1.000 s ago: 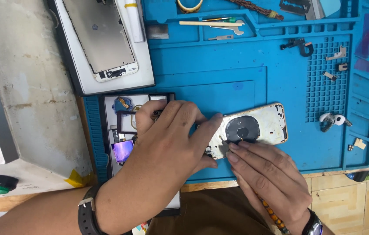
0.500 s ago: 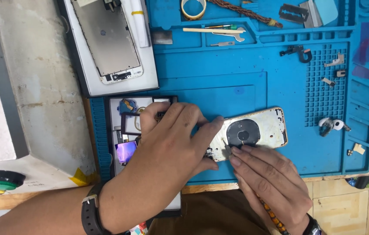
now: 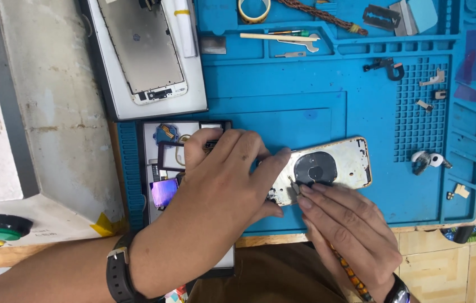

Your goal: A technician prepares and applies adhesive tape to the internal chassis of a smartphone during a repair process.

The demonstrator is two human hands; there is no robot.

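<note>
The gold-rimmed, stripped phone back housing [image 3: 328, 168] lies on the blue silicone repair mat [image 3: 316, 90], its screen already off, pinned at its near end by the left hand [image 3: 221, 191]; the right hand's [image 3: 350, 230] fingertips pinch a small metal tool inside it, so work on the interior seems unfinished.

Phone repair workshop, blue repair mat [image 3: 283, 95], opened phone housing [image 3: 344, 163]

left arm: comes in from the bottom left, forearm angled up and to the right, dark watch on the wrist
left hand [image 3: 224, 182]: palm down, fingers spread and lightly curled, index finger stretched out to the right
right hand [image 3: 350, 230]: reaches in from the bottom right, fingers long and pressed together, tips pointing up-left, just short of the left index fingertip
right wrist: beaded band on it
</note>
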